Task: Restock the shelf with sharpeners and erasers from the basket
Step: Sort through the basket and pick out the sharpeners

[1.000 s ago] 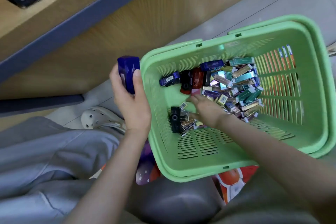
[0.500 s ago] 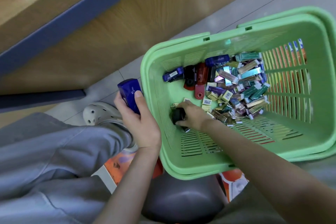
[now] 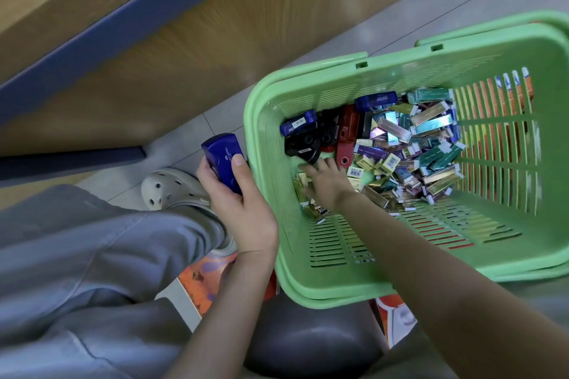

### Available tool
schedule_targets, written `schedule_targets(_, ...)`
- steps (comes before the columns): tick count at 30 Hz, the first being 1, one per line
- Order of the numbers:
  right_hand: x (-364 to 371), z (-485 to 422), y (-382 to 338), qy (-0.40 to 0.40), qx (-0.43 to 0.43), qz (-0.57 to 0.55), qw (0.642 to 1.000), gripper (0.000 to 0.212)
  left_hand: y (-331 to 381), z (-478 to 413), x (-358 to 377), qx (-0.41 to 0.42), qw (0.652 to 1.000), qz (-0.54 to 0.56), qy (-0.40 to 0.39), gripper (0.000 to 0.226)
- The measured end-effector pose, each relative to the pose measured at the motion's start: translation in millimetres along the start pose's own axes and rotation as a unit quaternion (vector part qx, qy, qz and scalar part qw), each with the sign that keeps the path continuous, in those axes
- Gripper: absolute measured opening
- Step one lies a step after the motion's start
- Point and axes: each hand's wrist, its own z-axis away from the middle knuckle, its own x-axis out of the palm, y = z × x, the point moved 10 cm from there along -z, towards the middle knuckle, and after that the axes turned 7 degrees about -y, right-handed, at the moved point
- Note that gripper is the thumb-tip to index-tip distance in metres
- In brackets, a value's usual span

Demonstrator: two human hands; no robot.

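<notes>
- The left hand (image 3: 244, 212) is gripping a dark blue sharpener (image 3: 222, 160) outside the basket, with the thumb lying along its face and the fingers curling round its back; the sharpener is standing nearly upright just beside the basket's near-left wall.
- The green basket (image 3: 311, 294) is sitting tilted on the floor in front of the person, holding loose stock in its far half.
- The right hand (image 3: 328, 183) is reaching down inside the basket, palm down over some gold-wrapped erasers, fingertips touching the lower edge of a black sharpener (image 3: 303, 144) (whether they are pinching it or only resting against it I cannot tell).
- A red sharpener (image 3: 346, 135) is lying just right of the black one, and two more blue sharpeners (image 3: 298, 126) are lying against the far wall.
- A heap of foil-wrapped erasers (image 3: 421, 144) is filling the far-right part.
- The wooden shelf (image 3: 123, 24) with its blue edge is running across the upper left.
- A pale clog (image 3: 171, 188) and grey trousers (image 3: 77, 255) are showing at lower left.
</notes>
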Motion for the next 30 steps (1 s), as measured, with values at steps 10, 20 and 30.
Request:
schedule_targets(10,35.7,1.6,-20.0,-0.113,-0.075,0.036,0.99,0.075,-0.7,0.4,0.0,0.007,1.0,-0.017,-0.003,0.025)
schedule_targets(20,31.9,12.9,-12.0,-0.146,-0.07,-0.072,0.984,0.055,-2.4,-1.0,1.9,0.026,0.999,-0.03,-0.004,0.035)
schedule_targets(30,-82.1,72.3,86.1,0.014,-0.008,-0.307,0.951,0.01,-0.7,-1.3,3.4,0.029,0.999,-0.017,-0.009,0.023)
